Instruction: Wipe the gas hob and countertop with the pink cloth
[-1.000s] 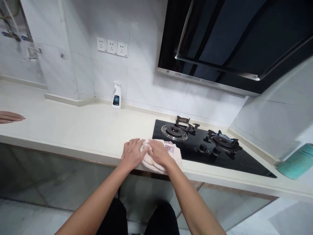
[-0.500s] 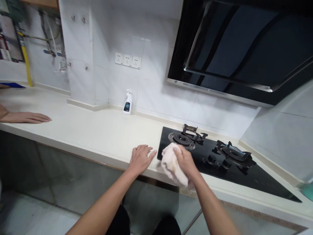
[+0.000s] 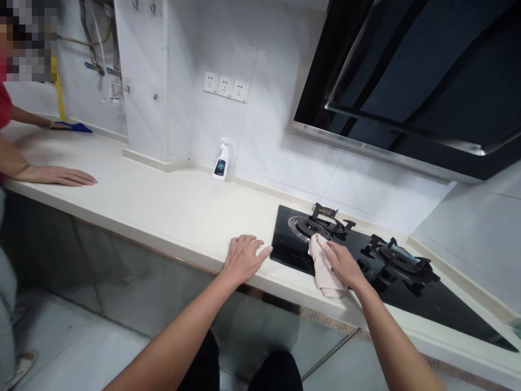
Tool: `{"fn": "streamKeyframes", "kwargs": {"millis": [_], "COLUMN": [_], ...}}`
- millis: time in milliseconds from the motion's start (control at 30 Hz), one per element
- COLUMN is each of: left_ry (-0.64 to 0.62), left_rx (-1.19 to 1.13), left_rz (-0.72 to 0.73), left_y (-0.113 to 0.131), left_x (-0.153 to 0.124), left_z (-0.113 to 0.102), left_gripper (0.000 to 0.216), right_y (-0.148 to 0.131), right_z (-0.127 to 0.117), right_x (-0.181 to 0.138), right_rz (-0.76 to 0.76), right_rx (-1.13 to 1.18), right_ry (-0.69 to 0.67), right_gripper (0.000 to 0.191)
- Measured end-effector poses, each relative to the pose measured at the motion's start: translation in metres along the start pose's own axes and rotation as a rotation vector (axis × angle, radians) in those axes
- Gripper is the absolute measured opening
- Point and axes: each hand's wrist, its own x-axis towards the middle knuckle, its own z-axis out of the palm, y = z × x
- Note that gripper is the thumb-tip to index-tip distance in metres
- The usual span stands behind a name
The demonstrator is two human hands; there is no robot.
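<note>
My right hand (image 3: 342, 264) is closed on a pale pink cloth (image 3: 324, 271), pressing it on the black gas stove (image 3: 291, 252) near the front, just below the left burner (image 3: 307, 228). The cloth's lower end hangs toward the counter's front edge. My left hand (image 3: 245, 256) lies with fingers spread on the white countertop (image 3: 179, 217), its thumb close to the stove's left edge. It holds nothing. The right burner (image 3: 401, 259) has its black pan support on it, while the left burner's support (image 3: 331, 217) sits off toward the back.
A white spray bottle (image 3: 221, 161) stands against the back wall. The dark range hood (image 3: 407, 76) overhangs the stove. At the far left a co-worker leans over the counter, one hand (image 3: 61, 175) flat on it, the other on a blue cloth (image 3: 77, 127).
My right hand has moved the cloth rightward from the stove's left front corner to below the left burner. My left hand stays on the counter. The view has shifted, showing more of the co-worker.
</note>
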Motion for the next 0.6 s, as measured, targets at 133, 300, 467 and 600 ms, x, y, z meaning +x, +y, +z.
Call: {"fn": "streamKeyframes", "kwargs": {"millis": [133,300,467,600], "left_ry": [-0.053,-0.063,-0.030,-0.001], "left_rx": [-0.007,0.000,0.028,0.037], "left_rz": [0.000,0.010,0.063,0.089], "left_y": [0.004,0.006,0.004,0.004], "left_x": [0.001,0.000,-0.004,-0.007], "left_z": [-0.003,-0.005,-0.004,-0.005], "left_gripper": [0.043,0.040,0.039,0.038], "right_y": [-0.018,-0.067,-0.105,-0.112], "right_z": [0.024,0.044,0.071,0.096], "right_x": [-0.013,-0.005,0.034,0.081], "right_rz": [-0.077,-0.253,-0.329,-0.270], "right_rx": [-0.124,-0.294,-0.313,-0.317], "right_ry": [-0.056,-0.071,-0.147,-0.163], "right_gripper": [0.067,0.059,0.055,0.057]}}
